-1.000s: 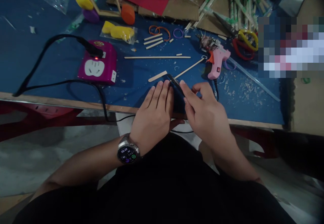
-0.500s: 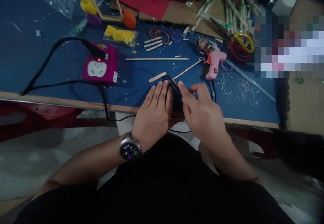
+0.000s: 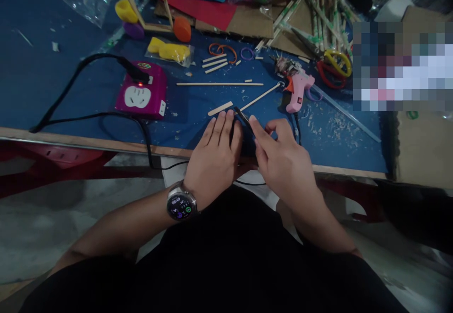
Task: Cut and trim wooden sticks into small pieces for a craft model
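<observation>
The person's left hand (image 3: 214, 155) lies palm down across the front edge of the blue table (image 3: 21, 82), fingers straight and close together, gripping nothing that shows; whether anything sits under the palm, one cannot tell. Its fingertips are right beside a flat wooden stick (image 3: 220, 109), which has one round end and one square end, and it is hard to tell whether they touch it. A watch (image 3: 181, 203) with a lit face is strapped to the left wrist.

The right hand (image 3: 286, 155) is closed on a thin dark tool (image 3: 243, 117), pinched between thumb and forefinger. The tool slants up and to the left, and its tip ends near the square end of the flat wooden stick, just beside the left fingertips.

A thin stick (image 3: 260, 97) runs slantwise from near the tool's tip toward a pink glue gun (image 3: 300, 86), while a long stick (image 3: 219, 84) lies crosswise farther back. Behind that are three short sticks (image 3: 215, 63), side by side. A clear rod (image 3: 354, 118) slants across the table on the right, from the glue gun toward the front edge, and scissors (image 3: 322, 64) with red and yellow handles lie behind it. On the left stands a bright pink socket box (image 3: 141, 91) with a black plug (image 3: 138, 71) pushed into it
</observation>
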Action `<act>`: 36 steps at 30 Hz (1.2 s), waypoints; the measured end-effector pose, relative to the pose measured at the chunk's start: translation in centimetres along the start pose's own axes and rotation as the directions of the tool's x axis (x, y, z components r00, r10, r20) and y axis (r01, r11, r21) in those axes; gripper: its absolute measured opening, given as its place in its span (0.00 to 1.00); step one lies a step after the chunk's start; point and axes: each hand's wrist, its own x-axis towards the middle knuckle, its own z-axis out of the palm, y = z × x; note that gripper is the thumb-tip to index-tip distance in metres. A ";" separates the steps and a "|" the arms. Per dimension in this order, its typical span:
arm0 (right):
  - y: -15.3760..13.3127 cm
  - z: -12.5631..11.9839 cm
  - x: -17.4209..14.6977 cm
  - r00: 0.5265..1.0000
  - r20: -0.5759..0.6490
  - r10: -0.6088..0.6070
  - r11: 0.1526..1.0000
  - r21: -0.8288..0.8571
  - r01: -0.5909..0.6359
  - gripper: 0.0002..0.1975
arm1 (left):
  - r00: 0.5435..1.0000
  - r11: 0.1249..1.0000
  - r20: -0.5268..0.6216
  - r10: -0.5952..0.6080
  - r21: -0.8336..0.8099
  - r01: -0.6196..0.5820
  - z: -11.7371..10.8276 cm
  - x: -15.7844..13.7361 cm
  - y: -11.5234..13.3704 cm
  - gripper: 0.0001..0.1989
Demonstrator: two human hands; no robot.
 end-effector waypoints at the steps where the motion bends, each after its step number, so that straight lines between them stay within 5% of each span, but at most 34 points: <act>1: 0.0 -0.1 -0.1 1.000 0.003 -0.002 1.000 0.001 0.002 0.28 | 1.000 1.000 0.004 -0.001 -0.002 0.001 0.0 0.0 0.0 0.43; 36: -1.0 -0.4 0.0 0.999 0.008 0.044 0.998 -0.046 -0.044 0.27 | 1.000 1.000 0.006 -0.013 0.006 0.013 -0.2 0.4 0.3 0.41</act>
